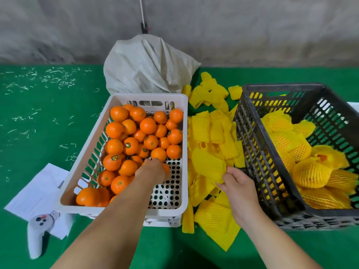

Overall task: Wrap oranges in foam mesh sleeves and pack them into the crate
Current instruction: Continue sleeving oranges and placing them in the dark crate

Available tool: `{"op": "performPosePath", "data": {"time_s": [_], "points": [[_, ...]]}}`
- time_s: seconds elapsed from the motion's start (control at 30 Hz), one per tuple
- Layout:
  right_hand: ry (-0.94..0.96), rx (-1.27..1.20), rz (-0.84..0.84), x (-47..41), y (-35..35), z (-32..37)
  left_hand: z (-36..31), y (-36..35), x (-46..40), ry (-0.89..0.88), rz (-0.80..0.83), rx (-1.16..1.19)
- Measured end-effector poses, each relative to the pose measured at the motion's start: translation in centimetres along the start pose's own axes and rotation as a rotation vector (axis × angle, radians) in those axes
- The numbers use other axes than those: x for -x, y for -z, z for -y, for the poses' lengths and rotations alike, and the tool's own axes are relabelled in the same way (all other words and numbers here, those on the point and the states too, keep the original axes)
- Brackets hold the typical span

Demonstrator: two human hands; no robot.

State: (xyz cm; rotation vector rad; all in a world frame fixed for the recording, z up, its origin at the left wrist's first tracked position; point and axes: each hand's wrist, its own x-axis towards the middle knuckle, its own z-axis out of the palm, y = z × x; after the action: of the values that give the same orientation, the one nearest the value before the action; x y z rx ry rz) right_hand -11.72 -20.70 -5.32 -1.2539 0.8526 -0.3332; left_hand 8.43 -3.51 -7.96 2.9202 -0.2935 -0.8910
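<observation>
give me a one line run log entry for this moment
left hand: grips orange in white crate | right hand: pinches foam sleeve | dark crate: holds wrapped oranges

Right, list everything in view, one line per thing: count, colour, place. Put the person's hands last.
white crate: one, white, centre-left on the green surface.
loose oranges: a few dozen, orange, piled in the white crate.
black crate: one, dark grey, at the right.
wrapped oranges: several, in yellow mesh, inside the black crate.
foam mesh sleeves: a loose heap, yellow, between the two crates.
sack: one, off-white, behind the white crate.
papers: a few sheets, white, lower left.
controller: one, white, lying on the papers' edge.
left hand: reaching into the white crate, over an orange.
right hand: pinching one yellow sleeve from the heap.
</observation>
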Motion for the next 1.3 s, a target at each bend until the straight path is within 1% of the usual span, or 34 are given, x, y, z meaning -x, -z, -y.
{"op": "performPosePath", "data": {"time_s": [0.03, 0.13, 0.17, 0.2, 0.23, 0.27, 0.33, 0.4, 0.47, 0.53, 0.57, 0.63, 0.7, 0.73, 0.8, 0.87, 0.97, 1.07, 1.17, 1.3], "points": [[-0.011, -0.054, -0.020, 0.0, 0.2, 0.4, -0.2, 0.8, 0.7, -0.066, -0.089, 0.161], [-0.029, -0.156, -0.067, 0.3, 0.7, 2.0, -0.9, 2.6, 4.8, -0.354, -0.361, 0.794], [-0.016, -0.170, -0.057, 0.5, 0.7, 2.7, -1.6, 2.9, 6.7, -0.416, -0.385, 0.971], [0.016, -0.169, -0.043, 0.7, 0.8, 3.2, -2.3, 2.9, 8.4, -0.459, -0.342, 1.130], [0.068, -0.147, -0.037, 0.9, 0.7, 3.8, -3.1, 2.6, 9.8, -0.493, -0.243, 1.271], [0.134, -0.113, -0.034, 1.2, 0.5, 4.3, -4.0, 2.0, 10.9, -0.510, -0.106, 1.385], [0.239, -0.058, -0.007, 1.9, 0.0, 5.0, -5.4, 0.6, 12.3, -0.541, 0.175, 1.537], [0.259, -0.043, 0.029, 2.4, -0.2, 5.5, -6.2, -0.7, 12.9, -0.582, 0.342, 1.597], [0.213, -0.054, 0.071, 2.4, 0.0, 5.6, -6.2, -1.2, 12.7, -0.625, 0.460, 1.660], [0.171, -0.030, 0.123, 2.4, 0.4, 5.3, -5.6, -1.4, 12.3, -0.632, 0.589, 1.717], [0.174, -0.002, 0.136, 2.4, 0.5, 5.1, -5.3, -1.5, 12.1, -0.637, 0.628, 1.709], [0.236, 0.103, 0.111, 2.4, 0.7, 4.6, -4.9, -1.6, 12.0, -0.695, 0.662, 1.615], [0.313, 0.229, 0.075, 2.5, 0.7, 4.2, -5.1, -1.7, 12.3, -0.740, 0.651, 1.558], [0.337, 0.271, 0.063, 2.4, 0.7, 4.0, -5.4, -1.6, 12.4, -0.725, 0.624, 1.571], [0.375, 0.293, 0.026, 2.2, 0.8, 3.8, -5.8, -1.6, 12.7, -0.678, 0.529, 1.628], [0.427, 0.282, -0.008, 2.1, 1.0, 3.6, -6.1, -1.8, 12.7, -0.685, 0.417, 1.640], [0.533, 0.357, -0.016, 2.2, 1.3, 3.3, -5.9, -2.3, 12.9, -0.726, 0.319, 1.567], [0.566, 0.398, -0.037, 2.3, 1.6, 3.1, -5.7, -2.6, 13.1, -0.757, 0.292, 1.495], [0.549, 0.431, -0.047, 2.3, 1.9, 3.0, -5.7, -2.5, 13.2, -0.760, 0.306, 1.499], [0.544, 0.592, -0.091, 2.0, 1.9, 2.8, -5.9, -2.6, 13.2, -0.765, 0.263, 1.458]]}}
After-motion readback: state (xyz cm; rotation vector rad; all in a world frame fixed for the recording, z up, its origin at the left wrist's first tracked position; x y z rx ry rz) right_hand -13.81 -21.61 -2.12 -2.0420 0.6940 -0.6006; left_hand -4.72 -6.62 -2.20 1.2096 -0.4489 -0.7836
